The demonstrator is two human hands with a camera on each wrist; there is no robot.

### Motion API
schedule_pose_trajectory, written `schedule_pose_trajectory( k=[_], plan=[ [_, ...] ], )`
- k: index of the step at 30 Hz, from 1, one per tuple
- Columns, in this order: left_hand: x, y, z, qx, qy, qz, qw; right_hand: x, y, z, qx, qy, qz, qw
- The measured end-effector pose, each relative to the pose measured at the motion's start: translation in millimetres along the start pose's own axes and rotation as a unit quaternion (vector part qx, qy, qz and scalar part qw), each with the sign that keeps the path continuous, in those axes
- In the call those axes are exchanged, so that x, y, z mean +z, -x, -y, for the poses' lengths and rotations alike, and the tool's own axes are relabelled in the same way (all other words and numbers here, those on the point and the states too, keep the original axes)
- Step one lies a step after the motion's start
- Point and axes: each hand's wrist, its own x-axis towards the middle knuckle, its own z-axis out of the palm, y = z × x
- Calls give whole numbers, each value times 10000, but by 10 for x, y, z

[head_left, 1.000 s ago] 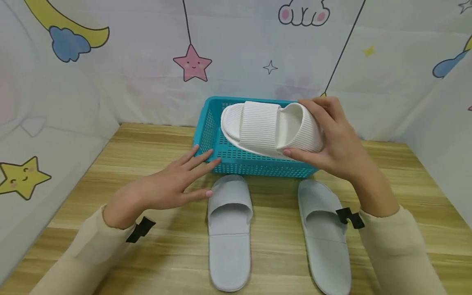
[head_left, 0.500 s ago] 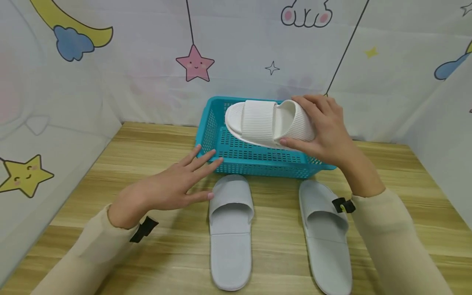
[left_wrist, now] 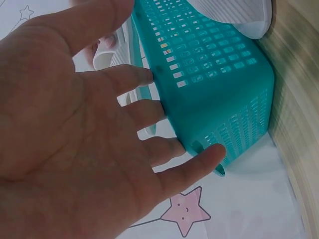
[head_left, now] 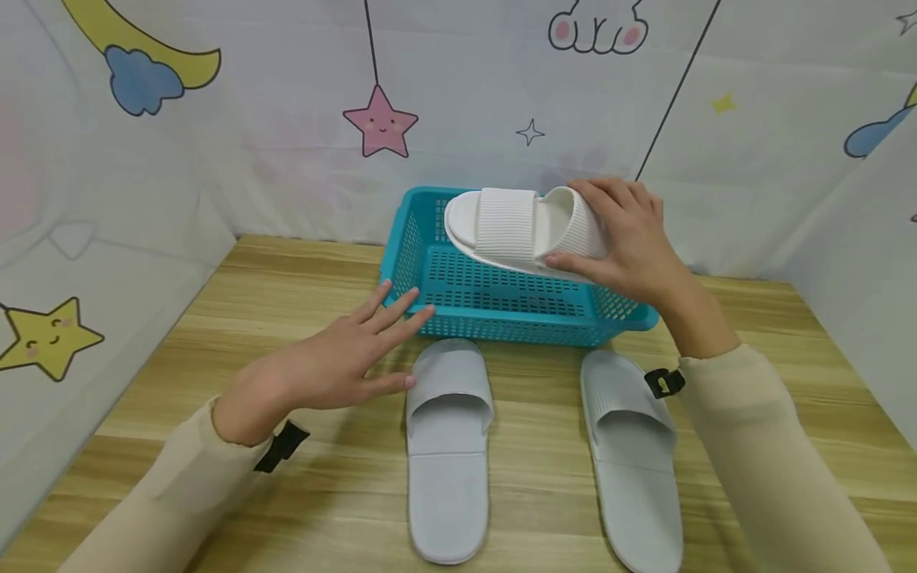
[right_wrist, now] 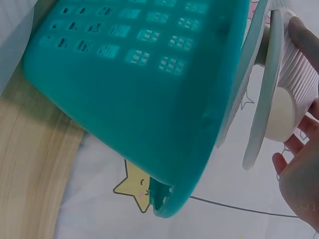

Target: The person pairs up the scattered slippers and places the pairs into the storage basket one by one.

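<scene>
My right hand (head_left: pixel 630 243) grips white ribbed slippers (head_left: pixel 505 224) by the right end, thumb on the near side and fingers over the top. In the right wrist view, two soles (right_wrist: pixel 269 94) show side by side, beyond the rim of the teal basket (right_wrist: pixel 129 114). The slippers lie sideways over the basket (head_left: pixel 501 325) in the head view, overlapping its back rim. My left hand (head_left: pixel 322 370) is spread with straight fingers, its fingertips right at the basket's near left corner. In the left wrist view, the palm (left_wrist: pixel 75 149) faces the camera beside the basket's rim.
Two grey slippers stand on the wood-grain table (head_left: pixel 537 477) in front of the basket, one left (head_left: pixel 448 477) and one right (head_left: pixel 634 477), toes toward it. A white printed cloth wall (head_left: pixel 458 95) rises close behind the basket, with more cloth at both sides.
My right hand has carried the white slippers back toward the rear wall, showing more of the basket's floor. My left hand has stayed at the basket's corner.
</scene>
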Motion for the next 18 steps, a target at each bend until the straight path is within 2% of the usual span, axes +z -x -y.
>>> schedule_pose_trajectory(
  k=[18],
  plan=[
    [21, 3, 4, 39, 6, -39, 10000, 250, -133, -103, 306, -73, 509, 9982]
  ],
)
